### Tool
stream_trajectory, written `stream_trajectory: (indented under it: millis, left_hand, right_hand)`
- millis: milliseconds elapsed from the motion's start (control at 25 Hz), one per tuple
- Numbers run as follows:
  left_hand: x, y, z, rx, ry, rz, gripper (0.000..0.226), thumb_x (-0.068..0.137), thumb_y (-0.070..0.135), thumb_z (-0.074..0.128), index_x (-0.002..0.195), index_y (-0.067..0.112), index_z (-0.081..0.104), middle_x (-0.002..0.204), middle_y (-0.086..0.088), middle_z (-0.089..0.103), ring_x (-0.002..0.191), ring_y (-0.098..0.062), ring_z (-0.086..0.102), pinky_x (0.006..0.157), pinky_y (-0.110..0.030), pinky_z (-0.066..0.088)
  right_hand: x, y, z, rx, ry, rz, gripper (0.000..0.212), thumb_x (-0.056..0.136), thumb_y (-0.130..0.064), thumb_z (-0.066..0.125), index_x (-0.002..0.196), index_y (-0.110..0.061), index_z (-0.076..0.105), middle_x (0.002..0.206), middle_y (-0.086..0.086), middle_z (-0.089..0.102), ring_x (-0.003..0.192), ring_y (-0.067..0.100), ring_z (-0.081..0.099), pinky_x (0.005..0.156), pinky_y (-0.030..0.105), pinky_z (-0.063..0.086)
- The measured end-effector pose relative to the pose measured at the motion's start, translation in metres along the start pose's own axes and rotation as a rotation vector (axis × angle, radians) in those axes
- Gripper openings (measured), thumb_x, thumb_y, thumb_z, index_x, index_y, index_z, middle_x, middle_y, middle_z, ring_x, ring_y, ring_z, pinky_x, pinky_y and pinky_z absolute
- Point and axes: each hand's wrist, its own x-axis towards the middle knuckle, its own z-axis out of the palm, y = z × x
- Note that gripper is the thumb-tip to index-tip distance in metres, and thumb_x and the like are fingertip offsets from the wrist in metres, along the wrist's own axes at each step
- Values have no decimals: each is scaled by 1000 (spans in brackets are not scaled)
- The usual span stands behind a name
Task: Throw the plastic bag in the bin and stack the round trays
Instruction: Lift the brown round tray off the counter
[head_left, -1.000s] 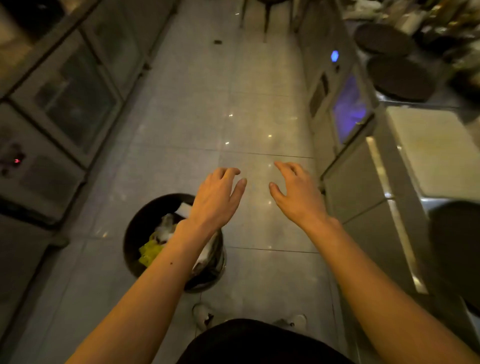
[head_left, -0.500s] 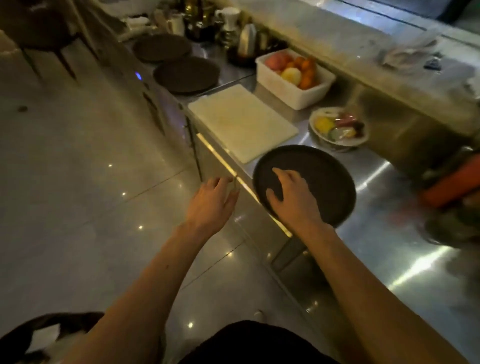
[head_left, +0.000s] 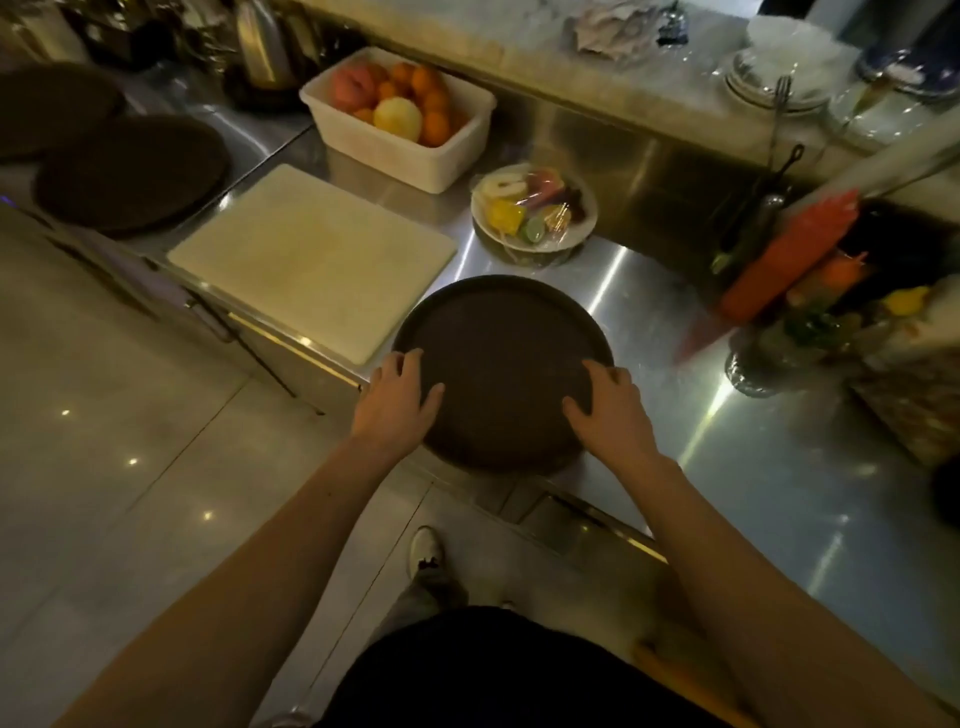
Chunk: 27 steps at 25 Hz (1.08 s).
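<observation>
A dark round tray lies on the steel counter, its near rim over the counter's front edge. My left hand grips the tray's left rim, thumb on top. My right hand grips the right rim the same way. Two more dark round trays lie at the far left of the counter: one nearer, another behind it and partly under it. The bin and the plastic bag are out of view.
A white cutting board lies left of the held tray. Behind it stand a white tub of fruit and a wrapped plate of cut fruit. Orange squeeze bottles and jars crowd the right. Tiled floor lies to the left.
The view swung from the bin on the floor to the counter. Both hands moved onto the nearest round tray and closed on its opposite rims.
</observation>
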Motion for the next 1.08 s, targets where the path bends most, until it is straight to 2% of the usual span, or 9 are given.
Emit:
stream_trajectory:
  millis: [320, 480, 640, 800, 1080]
  left_hand:
    - [72, -36, 1, -47, -169, -1, 65, 96, 39, 50, 148, 9, 26, 144, -24, 33, 129, -44, 39, 102, -53, 40]
    - [92, -42, 7, -133, -262, -57, 70, 96, 37, 53, 150, 9, 20, 144, -26, 32, 130, -44, 41, 104, -51, 40]
    - [103, -36, 17, -103, -289, -90, 76, 94, 38, 55, 152, 9, 14, 148, -27, 31, 134, -42, 37, 104, -50, 39]
    - [106, -25, 22, -16, -231, -167, 77, 91, 35, 60, 151, 11, 18, 147, -26, 29, 136, -45, 28, 105, -54, 35]
    - [104, -28, 31, -65, -294, -277, 86, 88, 37, 65, 151, 12, 13, 144, -29, 33, 132, -45, 36, 104, -54, 38]
  right_hand:
    - [27, 1, 17, 13, -23, 257, 80, 86, -41, 63, 149, -20, 18, 136, 21, 37, 119, 42, 46, 93, 50, 48]
    - [37, 15, 22, 77, -23, 377, 86, 85, -37, 67, 151, -20, 13, 141, 23, 35, 124, 44, 45, 97, 50, 44]
    - [46, 28, 28, 153, -72, 411, 86, 84, -34, 70, 150, -20, 16, 141, 22, 37, 125, 42, 45, 98, 49, 44]
    - [53, 36, 33, 220, -107, 394, 82, 79, -39, 72, 144, -26, 23, 135, 16, 47, 120, 38, 52, 97, 51, 49]
    - [68, 53, 38, 292, -147, 392, 85, 76, -33, 78, 144, -13, 29, 136, 18, 45, 124, 37, 48, 99, 47, 45]
